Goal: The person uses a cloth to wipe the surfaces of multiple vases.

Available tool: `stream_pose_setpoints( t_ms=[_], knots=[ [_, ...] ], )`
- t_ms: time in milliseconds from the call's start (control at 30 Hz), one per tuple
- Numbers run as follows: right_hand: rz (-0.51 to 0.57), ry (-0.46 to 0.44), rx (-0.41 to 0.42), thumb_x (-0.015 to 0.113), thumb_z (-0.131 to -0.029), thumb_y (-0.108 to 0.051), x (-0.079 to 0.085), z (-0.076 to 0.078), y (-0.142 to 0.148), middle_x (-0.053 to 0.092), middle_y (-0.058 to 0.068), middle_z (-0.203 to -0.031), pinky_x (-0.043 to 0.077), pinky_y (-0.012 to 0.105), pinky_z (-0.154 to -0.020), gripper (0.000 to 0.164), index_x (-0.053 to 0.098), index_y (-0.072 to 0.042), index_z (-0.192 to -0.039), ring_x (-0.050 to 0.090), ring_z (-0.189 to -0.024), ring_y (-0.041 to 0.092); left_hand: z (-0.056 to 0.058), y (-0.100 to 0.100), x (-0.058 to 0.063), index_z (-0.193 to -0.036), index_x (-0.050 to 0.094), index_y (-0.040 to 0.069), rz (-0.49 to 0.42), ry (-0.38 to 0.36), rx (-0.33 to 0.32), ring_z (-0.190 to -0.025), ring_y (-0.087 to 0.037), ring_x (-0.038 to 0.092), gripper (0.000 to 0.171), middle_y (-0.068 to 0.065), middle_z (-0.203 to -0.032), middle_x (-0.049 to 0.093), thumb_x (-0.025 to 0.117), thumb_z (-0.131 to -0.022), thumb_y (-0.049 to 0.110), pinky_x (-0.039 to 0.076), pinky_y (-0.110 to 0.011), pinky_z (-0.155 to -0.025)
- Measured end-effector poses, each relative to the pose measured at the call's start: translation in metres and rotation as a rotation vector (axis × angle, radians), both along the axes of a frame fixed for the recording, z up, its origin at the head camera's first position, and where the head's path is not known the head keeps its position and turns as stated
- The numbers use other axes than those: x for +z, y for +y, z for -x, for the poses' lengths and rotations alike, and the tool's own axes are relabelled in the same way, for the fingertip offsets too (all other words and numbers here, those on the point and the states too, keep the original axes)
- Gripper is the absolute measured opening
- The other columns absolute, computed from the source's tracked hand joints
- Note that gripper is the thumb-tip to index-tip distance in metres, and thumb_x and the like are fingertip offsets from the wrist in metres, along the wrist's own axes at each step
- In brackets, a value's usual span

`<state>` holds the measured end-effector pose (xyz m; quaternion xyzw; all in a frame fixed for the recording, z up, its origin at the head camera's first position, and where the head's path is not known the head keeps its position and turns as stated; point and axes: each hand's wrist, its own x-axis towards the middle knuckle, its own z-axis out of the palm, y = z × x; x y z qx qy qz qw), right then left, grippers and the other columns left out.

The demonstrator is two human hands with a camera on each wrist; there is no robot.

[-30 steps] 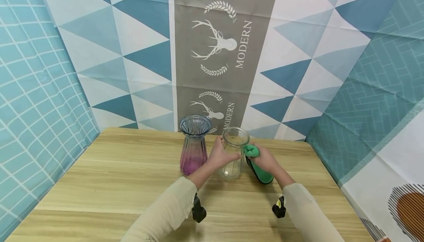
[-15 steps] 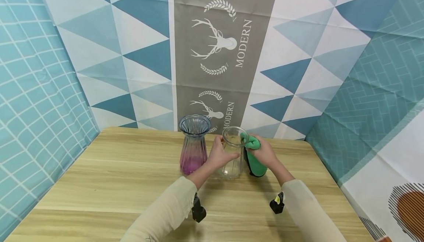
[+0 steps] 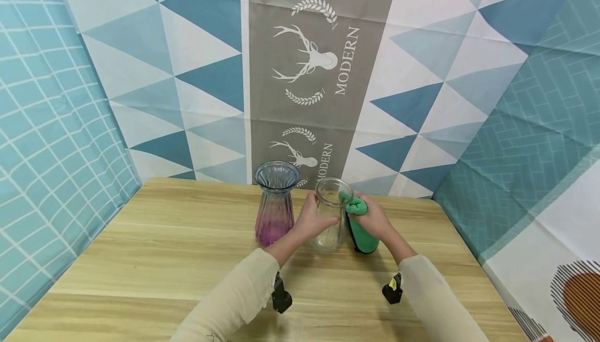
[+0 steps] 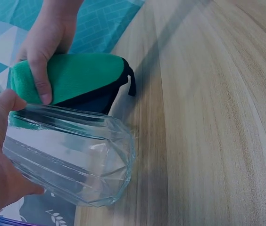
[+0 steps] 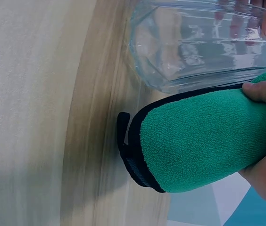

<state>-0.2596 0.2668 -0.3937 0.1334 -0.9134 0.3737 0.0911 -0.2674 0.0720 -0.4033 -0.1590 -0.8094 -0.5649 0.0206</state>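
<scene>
A clear ribbed glass vase (image 3: 327, 239) stands upright near the back of the wooden table. My left hand (image 3: 311, 221) grips its side, thumb towards the front. In the left wrist view, the thumb and fingers span the glass vase (image 4: 71, 150). My right hand (image 3: 375, 220) holds a folded green cloth (image 3: 363, 237) with black edging at the vase's right side. The cloth's bunched top overlaps the vase's rim, and a small tip of green shows through the glass there. Seen from the right wrist, the terry cloth (image 5: 199, 141) hangs beside the vase, its black loop close over the table.
A second glass vase (image 3: 275, 212), blue at the top and pink at the base, stands just left of my left hand. Behind the table (image 3: 140, 258) hangs a patterned wall covering (image 3: 206, 87). A black wrist device (image 3: 281, 295) hangs below each sleeve.
My right hand has shifted slightly, bringing the cloth's bunched top over the vase's rim. The cloth's lower end has swung left, closer to the vase. My left hand keeps its grip.
</scene>
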Motion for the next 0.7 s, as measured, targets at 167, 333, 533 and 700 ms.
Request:
stream_pose_setpoints(
  t_ms=[167,333,533,700],
  knots=[
    [-0.04,-0.028,-0.015,0.068,-0.083,-0.006,-0.006,-0.001,0.002,0.062,0.018,-0.107,0.049,0.044,-0.078,0.037,0.055,-0.001,-0.117,0.059,-0.095,0.031,-0.001,0.0,0.001,-0.127,0.036,0.0,-0.005,-0.005,-0.006,-0.127,-0.032,0.043,0.072,-0.019,-0.129,0.046,0.075,-0.07,0.021,0.038,-0.043,-0.106],
    [-0.044,-0.052,-0.004,0.067,-0.083,-0.003,-0.011,-0.003,0.002,0.063,0.018,-0.107,0.049,0.044,-0.08,0.038,0.055,-0.001,-0.119,0.059,-0.097,0.03,-0.001,-0.001,0.003,-0.129,0.036,0.001,-0.022,-0.011,-0.018,-0.129,-0.032,0.042,0.073,-0.019,-0.132,0.046,0.074,-0.07,0.019,0.037,-0.043,-0.108],
    [-0.134,-0.016,0.024,0.067,-0.08,0.0,-0.017,-0.002,0.002,0.064,0.018,-0.11,0.049,0.05,-0.084,0.043,0.056,-0.001,-0.121,0.06,-0.101,0.035,-0.002,-0.002,0.003,-0.132,0.034,0.001,-0.033,-0.014,-0.029,-0.131,-0.032,0.04,0.075,-0.019,-0.135,0.045,0.074,-0.071,0.017,0.035,-0.044,-0.11],
    [-0.196,-0.069,0.022,0.065,-0.081,0.0,-0.021,-0.003,0.003,0.065,0.016,-0.114,0.049,0.049,-0.084,0.045,0.056,-0.004,-0.125,0.06,-0.102,0.034,-0.003,-0.002,0.002,-0.134,0.033,0.001,-0.025,-0.015,-0.033,-0.131,-0.032,0.041,0.077,-0.02,-0.135,0.045,0.074,-0.071,0.018,0.035,-0.045,-0.109]
  ],
)
